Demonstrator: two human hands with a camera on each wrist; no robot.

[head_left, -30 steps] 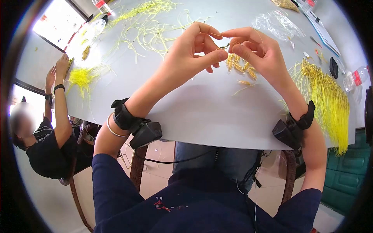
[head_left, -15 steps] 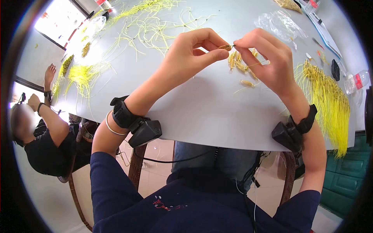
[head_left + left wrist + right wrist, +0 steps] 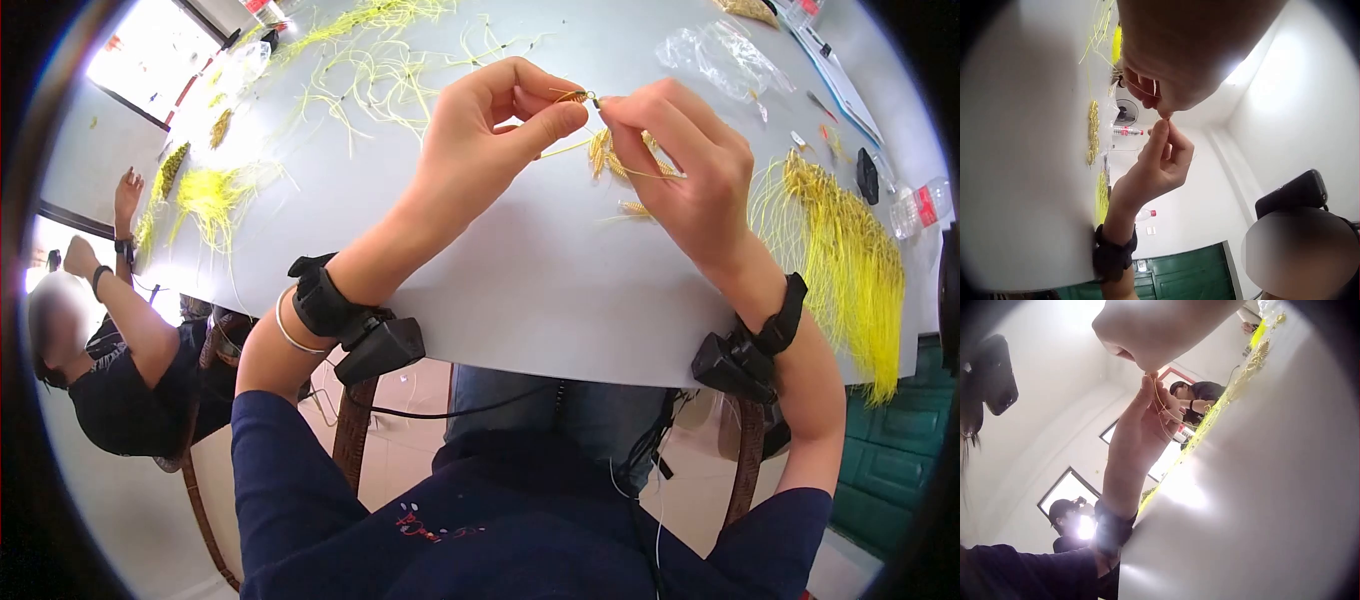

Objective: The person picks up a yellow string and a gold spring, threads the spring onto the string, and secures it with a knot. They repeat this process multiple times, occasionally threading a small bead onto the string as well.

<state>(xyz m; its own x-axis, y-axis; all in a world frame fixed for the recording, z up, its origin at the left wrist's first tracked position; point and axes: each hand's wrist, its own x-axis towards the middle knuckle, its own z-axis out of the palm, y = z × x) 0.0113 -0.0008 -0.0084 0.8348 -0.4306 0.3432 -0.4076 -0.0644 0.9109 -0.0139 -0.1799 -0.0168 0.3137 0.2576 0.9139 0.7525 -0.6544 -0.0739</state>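
My left hand (image 3: 485, 130) pinches a small gold ribbed coil (image 3: 571, 97) between thumb and forefinger. A tiny wire loop and a dark tip (image 3: 597, 103) stick out of its right end, and my right hand (image 3: 695, 155) pinches that tip. A yellow cord (image 3: 565, 151) trails below the left fingers. Thin strands (image 3: 1159, 400) hang by the left fingers in the right wrist view. Just beyond the right fingers, several more gold coils (image 3: 600, 155) lie on the table, seen as a row of gold coils (image 3: 1092, 131) in the left wrist view.
Loose yellow-green cords (image 3: 375, 85) spread over the grey table (image 3: 540, 290). A thick bundle of yellow strands (image 3: 845, 270) hangs over its right edge. A clear plastic bag (image 3: 720, 60), a water bottle (image 3: 922, 208) and a clipboard (image 3: 835, 75) lie to the right. Another person (image 3: 125, 370) sits at left.
The two hands' fingertips were bunched together; now they stand slightly apart with the coil's end between them. The left hand has risen a little. The other person has drawn one hand back from the table.
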